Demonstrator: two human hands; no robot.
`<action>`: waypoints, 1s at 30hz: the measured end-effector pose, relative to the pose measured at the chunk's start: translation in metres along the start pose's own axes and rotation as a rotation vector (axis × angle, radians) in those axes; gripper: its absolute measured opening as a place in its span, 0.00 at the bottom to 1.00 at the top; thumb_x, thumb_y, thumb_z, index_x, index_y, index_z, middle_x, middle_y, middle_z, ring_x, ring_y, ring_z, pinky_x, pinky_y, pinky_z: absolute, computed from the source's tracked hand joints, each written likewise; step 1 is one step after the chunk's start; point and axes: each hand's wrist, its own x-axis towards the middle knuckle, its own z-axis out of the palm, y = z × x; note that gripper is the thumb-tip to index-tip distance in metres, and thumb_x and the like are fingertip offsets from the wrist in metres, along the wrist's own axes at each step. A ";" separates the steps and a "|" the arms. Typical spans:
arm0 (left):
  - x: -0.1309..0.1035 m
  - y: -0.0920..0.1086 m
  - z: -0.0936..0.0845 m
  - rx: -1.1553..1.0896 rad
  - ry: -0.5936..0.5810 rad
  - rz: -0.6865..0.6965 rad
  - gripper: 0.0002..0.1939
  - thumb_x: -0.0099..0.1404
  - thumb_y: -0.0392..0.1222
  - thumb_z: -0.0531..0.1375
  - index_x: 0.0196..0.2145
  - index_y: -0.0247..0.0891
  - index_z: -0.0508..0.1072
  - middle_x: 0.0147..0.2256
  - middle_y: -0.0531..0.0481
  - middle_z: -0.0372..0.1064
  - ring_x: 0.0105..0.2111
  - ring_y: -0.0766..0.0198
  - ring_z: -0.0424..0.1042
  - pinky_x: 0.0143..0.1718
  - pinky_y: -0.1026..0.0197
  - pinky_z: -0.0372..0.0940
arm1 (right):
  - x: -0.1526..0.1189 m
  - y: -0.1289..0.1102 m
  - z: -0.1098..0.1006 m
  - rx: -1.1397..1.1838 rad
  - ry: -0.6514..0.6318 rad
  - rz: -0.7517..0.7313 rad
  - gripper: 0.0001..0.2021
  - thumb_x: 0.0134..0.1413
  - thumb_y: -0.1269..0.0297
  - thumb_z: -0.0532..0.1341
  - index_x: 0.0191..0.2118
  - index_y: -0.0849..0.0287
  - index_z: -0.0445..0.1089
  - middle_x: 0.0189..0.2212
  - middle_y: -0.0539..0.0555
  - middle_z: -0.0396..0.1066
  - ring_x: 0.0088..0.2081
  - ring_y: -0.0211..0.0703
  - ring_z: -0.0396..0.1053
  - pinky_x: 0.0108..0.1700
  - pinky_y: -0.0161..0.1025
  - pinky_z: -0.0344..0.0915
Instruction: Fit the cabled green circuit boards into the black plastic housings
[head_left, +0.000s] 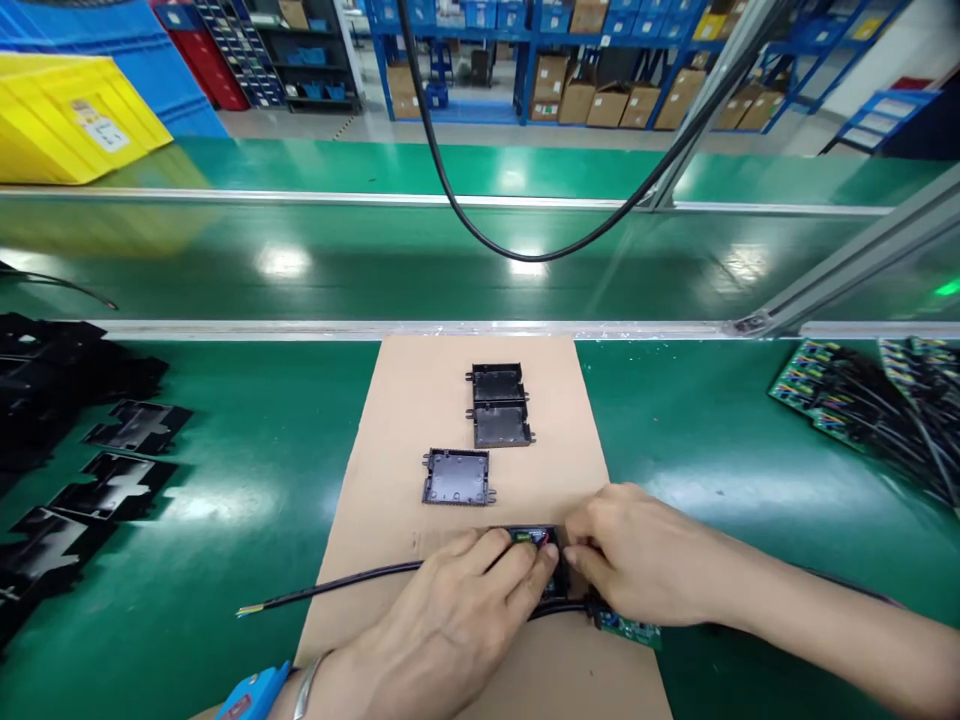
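On the cardboard sheet (390,400), a black plastic case (536,530) with a green circuit board inside lies under my left hand (480,600), whose closed fingers press on it. My right hand (630,550) is closed at the right edge of this case, its fingertips bent; what they pinch is hidden. A black cable (337,583) with bare coloured wire ends runs out to the left from beneath my left hand. Under my right hand, a second green circuit board (630,628) shows, with a black cable beside it.
Three open black cases, one of them nearer (456,478), lie further up the cardboard. Black plastic parts (112,485) are piled at the left. Circuit boards with cables (862,400) lie at the right. A black cable (525,258) hangs in front; a yellow bin (67,120) stands far left.
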 end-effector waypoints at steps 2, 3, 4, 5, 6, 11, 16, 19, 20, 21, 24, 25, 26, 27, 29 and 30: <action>0.002 0.002 -0.001 0.063 -0.012 0.012 0.26 0.68 0.30 0.49 0.63 0.29 0.55 0.50 0.43 0.66 0.45 0.54 0.65 0.46 0.52 0.65 | -0.008 0.004 0.006 -0.003 0.125 -0.085 0.07 0.55 0.70 0.54 0.30 0.57 0.67 0.29 0.52 0.70 0.30 0.41 0.66 0.32 0.38 0.54; 0.003 0.003 -0.001 0.095 -0.014 0.022 0.25 0.68 0.30 0.49 0.62 0.27 0.56 0.49 0.43 0.66 0.45 0.54 0.64 0.46 0.52 0.65 | -0.011 0.006 0.010 -0.017 0.174 -0.133 0.07 0.56 0.72 0.53 0.32 0.57 0.67 0.31 0.53 0.69 0.31 0.41 0.65 0.32 0.38 0.54; 0.005 0.004 -0.001 0.123 -0.015 0.032 0.25 0.67 0.31 0.50 0.61 0.26 0.58 0.48 0.43 0.66 0.44 0.54 0.64 0.45 0.52 0.64 | -0.013 0.007 0.015 -0.034 0.207 -0.184 0.08 0.56 0.74 0.52 0.32 0.58 0.66 0.32 0.53 0.68 0.31 0.41 0.63 0.32 0.39 0.53; 0.006 0.005 -0.001 0.145 -0.016 0.045 0.24 0.67 0.31 0.50 0.60 0.25 0.60 0.46 0.43 0.66 0.43 0.53 0.64 0.44 0.52 0.64 | -0.013 0.009 0.021 -0.053 0.235 -0.239 0.09 0.57 0.76 0.51 0.32 0.58 0.65 0.32 0.53 0.67 0.31 0.42 0.62 0.31 0.39 0.52; 0.008 0.006 -0.001 0.159 -0.018 0.060 0.22 0.67 0.32 0.51 0.58 0.25 0.63 0.46 0.42 0.67 0.43 0.53 0.64 0.43 0.52 0.64 | -0.013 0.010 0.027 -0.067 0.265 -0.295 0.10 0.58 0.77 0.50 0.31 0.59 0.65 0.32 0.54 0.67 0.31 0.42 0.61 0.31 0.40 0.51; 0.016 0.007 -0.004 0.134 -0.078 0.050 0.17 0.65 0.35 0.55 0.50 0.29 0.70 0.44 0.42 0.67 0.42 0.54 0.65 0.40 0.52 0.64 | -0.006 0.020 0.049 0.028 0.418 -0.386 0.13 0.61 0.76 0.48 0.28 0.60 0.65 0.27 0.52 0.64 0.31 0.42 0.55 0.33 0.41 0.50; 0.008 0.003 -0.015 -0.117 -0.059 -0.082 0.26 0.62 0.29 0.53 0.59 0.33 0.62 0.44 0.46 0.68 0.42 0.56 0.66 0.46 0.52 0.65 | -0.006 0.031 0.052 0.141 0.441 -0.392 0.13 0.62 0.76 0.48 0.34 0.60 0.69 0.29 0.53 0.65 0.33 0.42 0.55 0.36 0.41 0.53; 0.000 -0.002 -0.023 -0.269 0.109 -0.156 0.28 0.61 0.26 0.51 0.58 0.36 0.62 0.47 0.45 0.67 0.46 0.58 0.65 0.49 0.53 0.65 | -0.010 0.032 0.047 0.165 0.427 -0.379 0.13 0.63 0.75 0.49 0.37 0.59 0.70 0.31 0.53 0.65 0.35 0.43 0.57 0.38 0.42 0.56; -0.003 -0.004 -0.024 -0.288 0.176 -0.176 0.27 0.61 0.26 0.50 0.57 0.36 0.63 0.48 0.45 0.67 0.46 0.58 0.65 0.49 0.54 0.65 | -0.011 0.031 0.045 0.170 0.418 -0.375 0.12 0.63 0.74 0.50 0.37 0.59 0.70 0.31 0.53 0.66 0.36 0.43 0.57 0.39 0.42 0.56; -0.004 -0.004 -0.025 -0.296 0.229 -0.189 0.25 0.62 0.26 0.50 0.56 0.36 0.65 0.47 0.45 0.68 0.46 0.58 0.65 0.49 0.54 0.65 | -0.013 0.030 0.042 0.175 0.413 -0.369 0.11 0.64 0.72 0.51 0.38 0.59 0.70 0.32 0.53 0.66 0.37 0.43 0.58 0.40 0.42 0.57; -0.005 0.000 -0.024 -0.266 0.233 -0.174 0.21 0.63 0.27 0.51 0.52 0.36 0.68 0.43 0.45 0.70 0.42 0.58 0.66 0.45 0.55 0.67 | -0.018 0.028 0.035 0.191 0.407 -0.346 0.09 0.63 0.70 0.53 0.40 0.58 0.70 0.33 0.54 0.66 0.38 0.43 0.59 0.42 0.42 0.58; -0.004 0.002 -0.022 -0.235 0.198 -0.152 0.21 0.63 0.28 0.51 0.53 0.35 0.68 0.43 0.45 0.70 0.42 0.58 0.66 0.44 0.54 0.67 | -0.019 0.027 0.035 0.191 0.399 -0.334 0.08 0.63 0.71 0.53 0.40 0.58 0.70 0.33 0.54 0.66 0.38 0.43 0.59 0.41 0.42 0.59; -0.003 0.006 -0.020 -0.191 0.162 -0.127 0.22 0.63 0.29 0.52 0.54 0.35 0.67 0.44 0.45 0.70 0.42 0.57 0.67 0.44 0.54 0.66 | -0.020 0.026 0.035 0.186 0.390 -0.318 0.08 0.63 0.71 0.53 0.39 0.58 0.69 0.33 0.53 0.66 0.38 0.44 0.59 0.41 0.42 0.59; -0.001 0.010 -0.016 -0.137 0.132 -0.111 0.22 0.64 0.31 0.53 0.56 0.35 0.66 0.46 0.44 0.70 0.42 0.56 0.67 0.45 0.53 0.66 | -0.020 0.025 0.036 0.176 0.382 -0.302 0.08 0.62 0.71 0.53 0.38 0.58 0.69 0.33 0.53 0.66 0.38 0.44 0.59 0.41 0.42 0.59; 0.002 0.017 -0.007 -0.024 0.088 -0.106 0.22 0.67 0.38 0.53 0.58 0.34 0.64 0.51 0.44 0.68 0.44 0.55 0.67 0.47 0.51 0.64 | -0.019 0.024 0.040 0.147 0.379 -0.280 0.08 0.61 0.72 0.53 0.36 0.58 0.69 0.33 0.54 0.65 0.37 0.44 0.59 0.40 0.42 0.59; 0.003 0.021 -0.002 0.028 0.078 -0.112 0.22 0.68 0.42 0.53 0.59 0.33 0.63 0.53 0.45 0.67 0.46 0.55 0.67 0.48 0.51 0.63 | -0.018 0.024 0.042 0.130 0.386 -0.277 0.08 0.60 0.73 0.53 0.36 0.58 0.69 0.33 0.54 0.65 0.37 0.44 0.59 0.40 0.42 0.59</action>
